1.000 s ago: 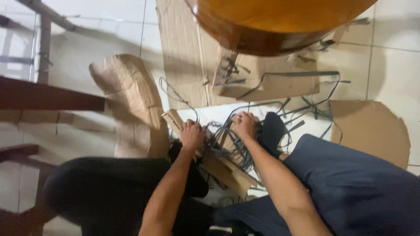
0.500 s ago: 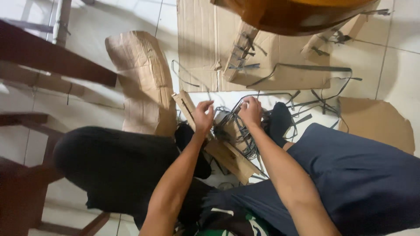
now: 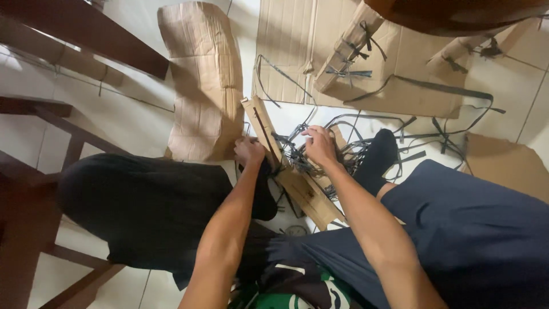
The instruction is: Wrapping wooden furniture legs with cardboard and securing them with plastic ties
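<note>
Head view: I see the left hand (image 3: 250, 150) clenched on the near edge of a long cardboard strip (image 3: 286, 166) lying on the floor between the knees, while the right hand (image 3: 319, 145) pinches dark plastic strapping (image 3: 343, 150) tangled over it. Risk, in my judgement: a hard pull could tear the cardboard or snap a strap loose against the fingers.

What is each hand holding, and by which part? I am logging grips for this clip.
The left hand grips the cardboard-wrapped bar by its left edge, near the upper end. The right hand pinches the tangled dark straps on top.
</note>
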